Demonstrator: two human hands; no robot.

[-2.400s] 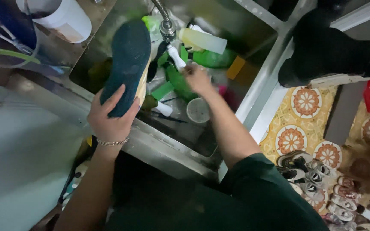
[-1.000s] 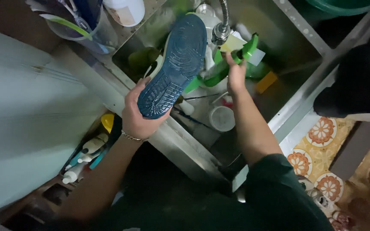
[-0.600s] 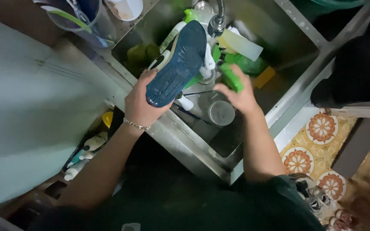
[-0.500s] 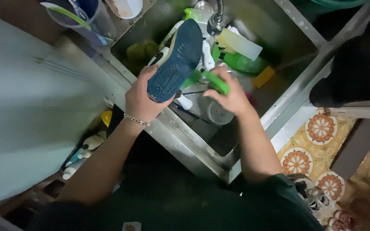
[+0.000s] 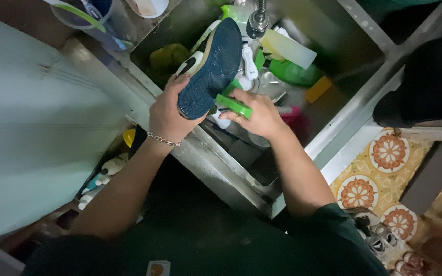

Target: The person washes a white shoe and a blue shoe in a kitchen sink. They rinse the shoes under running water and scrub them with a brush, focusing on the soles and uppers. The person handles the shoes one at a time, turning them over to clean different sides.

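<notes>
My left hand (image 5: 167,115) grips a shoe (image 5: 212,66) by its heel, dark blue sole turned up, over a steel sink (image 5: 216,168). A thin bracelet circles that wrist. My right hand (image 5: 259,115) is closed on a green-handled brush (image 5: 234,106) whose head meets the sole's heel end. The tap (image 5: 258,18) hangs just beyond the shoe's toe.
The sink holds a pale bottle (image 5: 287,48), green items (image 5: 292,71), a yellow sponge (image 5: 317,89) and a pink brush (image 5: 290,110). A clear jug (image 5: 95,18) stands on the counter at the left. Bottles (image 5: 101,176) lie below. Patterned floor tiles (image 5: 379,174) and shoes (image 5: 379,237) are at the right.
My right hand left the tap area, took up the green brush and brought it to the sole. The shoe has dropped lower and nearer the sink's front edge.
</notes>
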